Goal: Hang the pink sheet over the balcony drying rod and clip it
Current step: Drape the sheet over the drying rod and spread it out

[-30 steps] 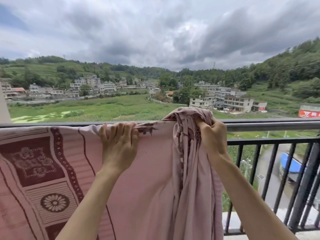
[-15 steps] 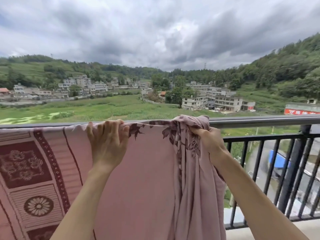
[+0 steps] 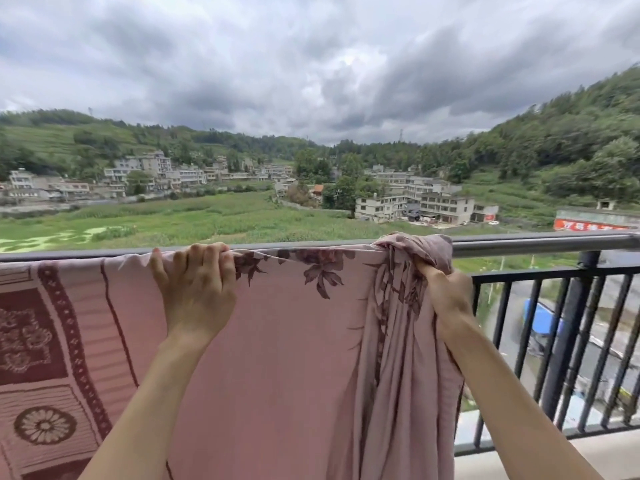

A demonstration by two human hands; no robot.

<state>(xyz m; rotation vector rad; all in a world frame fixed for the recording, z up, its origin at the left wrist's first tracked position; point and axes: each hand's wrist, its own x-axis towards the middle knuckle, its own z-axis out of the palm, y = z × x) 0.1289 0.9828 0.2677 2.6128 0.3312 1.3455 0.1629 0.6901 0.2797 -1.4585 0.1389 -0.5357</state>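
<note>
The pink sheet [image 3: 298, 341], printed with dark maroon flowers and borders, hangs over the silver drying rod [image 3: 540, 242] along the balcony. My left hand [image 3: 195, 289] grips the sheet's top edge on the rod, fingers curled over it. My right hand [image 3: 446, 299] grips a bunched, gathered part of the sheet just below the rod, farther right. The bunch drapes down in folds between my arms. No clip shows in view.
A black metal railing [image 3: 571, 341] with vertical bars stands below the rod on the right, with a dark post [image 3: 568, 337]. The balcony's concrete ledge [image 3: 554, 455] runs under it. Beyond lie fields, houses, hills and a street far below.
My right hand has carried the bunched part rightward along the rod, spreading the sheet wider between my hands. My left hand keeps its hold on the top edge.
</note>
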